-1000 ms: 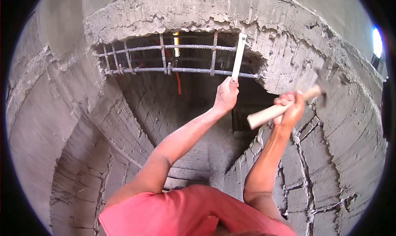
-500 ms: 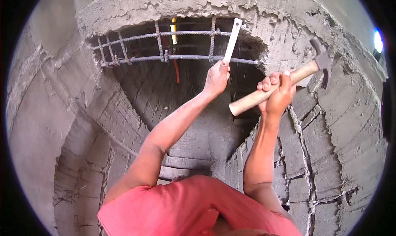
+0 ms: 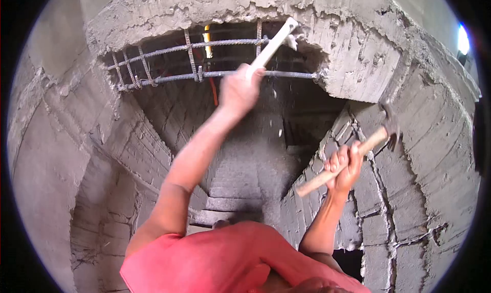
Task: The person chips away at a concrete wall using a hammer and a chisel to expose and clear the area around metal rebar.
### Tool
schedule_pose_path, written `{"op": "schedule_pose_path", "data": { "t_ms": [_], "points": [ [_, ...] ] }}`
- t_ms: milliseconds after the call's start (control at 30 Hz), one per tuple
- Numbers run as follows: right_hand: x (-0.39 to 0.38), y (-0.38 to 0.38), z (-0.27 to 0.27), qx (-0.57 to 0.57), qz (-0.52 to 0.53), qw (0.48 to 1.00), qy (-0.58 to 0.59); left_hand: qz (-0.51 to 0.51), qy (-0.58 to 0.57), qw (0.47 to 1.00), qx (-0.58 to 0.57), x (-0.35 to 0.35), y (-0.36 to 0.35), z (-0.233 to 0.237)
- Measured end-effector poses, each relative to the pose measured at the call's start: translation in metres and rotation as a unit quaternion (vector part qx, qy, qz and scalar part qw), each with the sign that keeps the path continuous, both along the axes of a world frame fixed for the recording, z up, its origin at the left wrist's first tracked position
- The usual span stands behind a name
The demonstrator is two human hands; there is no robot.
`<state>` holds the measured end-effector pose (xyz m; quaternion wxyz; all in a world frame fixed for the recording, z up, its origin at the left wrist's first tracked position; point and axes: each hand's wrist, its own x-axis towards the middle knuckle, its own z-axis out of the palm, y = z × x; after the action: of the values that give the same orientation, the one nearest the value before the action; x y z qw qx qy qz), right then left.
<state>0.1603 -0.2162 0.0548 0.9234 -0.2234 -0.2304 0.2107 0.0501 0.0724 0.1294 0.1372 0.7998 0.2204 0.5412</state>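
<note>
My left hand [image 3: 238, 92], slightly blurred, is closed around a chisel [image 3: 275, 45], a pale flat bar. The chisel slants up to the right, and its far end is at the broken concrete edge [image 3: 302, 29]. A small pale chunk [image 3: 292, 42] shows beside that end. Lower on the right, my right hand [image 3: 344, 166] grips a claw hammer [image 3: 376, 139] by its wooden handle. The hammer's dark metal head points up and right, apart from the chisel. Small fragments [image 3: 280, 133] are in the air below the opening.
Steel reinforcing bars [image 3: 169, 49] cross the opening in the concrete. Behind them hang a yellow piece [image 3: 207, 39] and an orange strip [image 3: 214, 92]. Rough block walls [image 3: 409, 190] stand on both sides. Concrete steps [image 3: 235, 204] lie below.
My left hand has moved left and slightly down, tilting the chisel further over. My right hand has lowered with the hammer. Pale chunks have come away near the chisel's end and are falling.
</note>
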Motion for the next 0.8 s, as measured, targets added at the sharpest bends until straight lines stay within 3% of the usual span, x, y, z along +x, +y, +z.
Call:
{"op": "schedule_pose_path", "data": {
  "t_ms": [33, 100, 133, 200, 300, 533, 633, 733, 800],
  "points": [
    [-0.006, -0.004, -0.012, -0.012, -0.012, 1.000, 0.010, -0.075, -0.071, 0.995, -0.012, 0.017, -0.029, -0.016],
    [-0.017, -0.015, -0.034, -0.028, -0.028, 0.999, 0.017, -0.116, 0.033, 0.993, -0.017, 0.032, -0.053, -0.044],
    [-0.022, -0.021, -0.042, -0.060, -0.041, 0.997, 0.016, -0.163, 0.001, 0.986, -0.025, 0.036, -0.056, -0.053],
    [-0.033, -0.030, -0.061, -0.093, -0.058, 0.994, 0.018, -0.199, -0.018, 0.975, -0.096, 0.040, -0.056, -0.060],
    [-0.042, -0.028, -0.079, -0.147, -0.159, 0.976, -0.011, -0.201, -0.110, 0.973, -0.034, 0.045, -0.047, -0.053],
    [-0.060, -0.027, -0.076, -0.171, -0.197, 0.966, 0.000, -0.290, -0.096, 0.940, -0.153, 0.067, -0.032, -0.060],
    [-0.068, -0.023, -0.057, -0.171, -0.196, 0.965, -0.044, -0.405, -0.062, 0.852, -0.326, 0.056, -0.055, -0.051],
    [-0.071, -0.019, -0.029, -0.180, -0.184, 0.963, -0.086, -0.366, -0.035, 0.886, -0.282, 0.059, -0.047, -0.032],
    [-0.071, -0.014, 0.001, -0.183, -0.228, 0.924, -0.247, -0.373, -0.016, 0.887, -0.271, 0.059, -0.040, -0.032]
  ]
}}
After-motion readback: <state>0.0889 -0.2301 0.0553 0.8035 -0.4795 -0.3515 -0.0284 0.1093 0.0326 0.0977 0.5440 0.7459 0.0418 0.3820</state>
